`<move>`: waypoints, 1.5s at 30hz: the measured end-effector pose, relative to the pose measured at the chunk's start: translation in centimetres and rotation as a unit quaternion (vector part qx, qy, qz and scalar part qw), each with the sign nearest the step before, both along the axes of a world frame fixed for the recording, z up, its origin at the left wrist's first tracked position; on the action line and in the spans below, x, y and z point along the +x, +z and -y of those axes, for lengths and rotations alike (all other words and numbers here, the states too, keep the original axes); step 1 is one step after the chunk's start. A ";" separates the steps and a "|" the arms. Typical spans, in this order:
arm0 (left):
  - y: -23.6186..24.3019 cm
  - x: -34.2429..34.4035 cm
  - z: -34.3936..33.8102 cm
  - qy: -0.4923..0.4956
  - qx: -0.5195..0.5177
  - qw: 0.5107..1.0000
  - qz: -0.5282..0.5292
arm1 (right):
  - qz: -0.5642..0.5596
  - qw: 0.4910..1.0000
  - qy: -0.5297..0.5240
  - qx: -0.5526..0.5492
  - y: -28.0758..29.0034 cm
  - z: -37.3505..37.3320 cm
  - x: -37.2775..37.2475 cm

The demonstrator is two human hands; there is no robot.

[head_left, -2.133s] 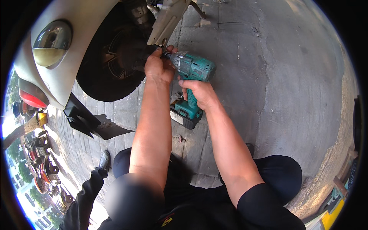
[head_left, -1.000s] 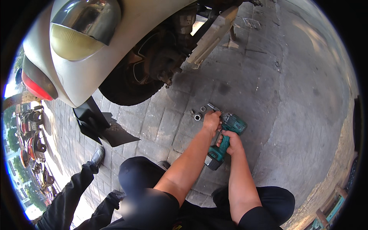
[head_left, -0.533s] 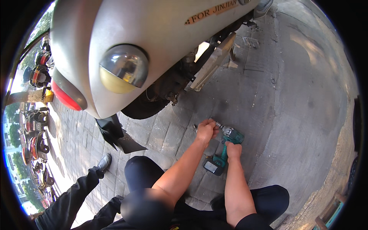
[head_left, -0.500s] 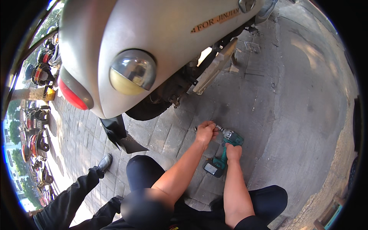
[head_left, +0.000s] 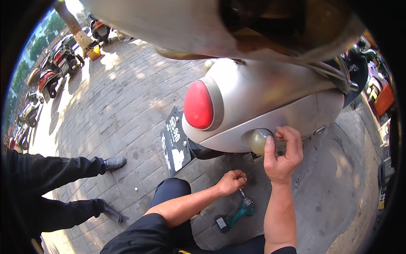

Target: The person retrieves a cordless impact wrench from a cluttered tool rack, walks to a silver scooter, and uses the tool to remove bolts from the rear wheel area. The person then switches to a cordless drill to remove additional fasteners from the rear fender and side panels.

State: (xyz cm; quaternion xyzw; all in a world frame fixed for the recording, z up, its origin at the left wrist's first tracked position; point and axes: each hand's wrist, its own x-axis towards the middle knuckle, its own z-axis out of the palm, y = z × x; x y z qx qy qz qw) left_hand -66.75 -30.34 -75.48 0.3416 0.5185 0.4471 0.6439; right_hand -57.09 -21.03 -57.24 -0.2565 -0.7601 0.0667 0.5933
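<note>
My left hand [head_left: 232,182] is low over the paving with its fingers curled together; whatever they may hold is hidden. Just below its fingertips is the socket end of a green cordless impact wrench [head_left: 241,213], which lies on the ground with its battery toward me. My right hand [head_left: 284,154] is raised, empty, its thumb and bent forefinger apart. It appears in front of the round yellowish turn signal [head_left: 258,142] on the scooter's side; whether it touches it I cannot tell. The silver scooter [head_left: 270,99] shows its red tail light [head_left: 198,105] and a black mudguard [head_left: 173,139].
A dark, blurred rounded shape [head_left: 270,25] fills the upper part of the view. At the left stands another person, with dark trousers [head_left: 63,169] and grey shoes [head_left: 115,162]. Parked scooters [head_left: 63,61] line the far left near a tree trunk [head_left: 74,25]. A kerb runs along the right.
My right hand has let go of the impact wrench and risen toward the scooter. My left hand stays near the socket end. The view has turned, bringing the tail light nearer the middle.
</note>
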 end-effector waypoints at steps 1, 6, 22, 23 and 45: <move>0.6 -0.4 0.1 0.007 -0.010 1.000 0.000 | 0.020 1.000 0.020 -0.001 0.8 0.0 -1.3; 4.7 -3.0 2.6 -0.024 0.080 0.996 -0.035 | 0.092 0.996 -0.002 -0.017 1.9 -0.3 -3.6; 7.7 -15.6 5.1 -0.212 0.174 0.961 0.046 | 0.128 0.969 -0.148 -0.153 1.4 -0.1 -3.3; 7.4 -15.7 4.9 -0.228 0.177 0.956 0.051 | 0.146 0.966 -0.148 -0.152 1.5 0.0 -3.4; 5.2 -12.4 2.8 -0.094 0.159 0.983 0.004 | 0.094 0.981 -0.108 -0.133 2.1 0.1 -5.0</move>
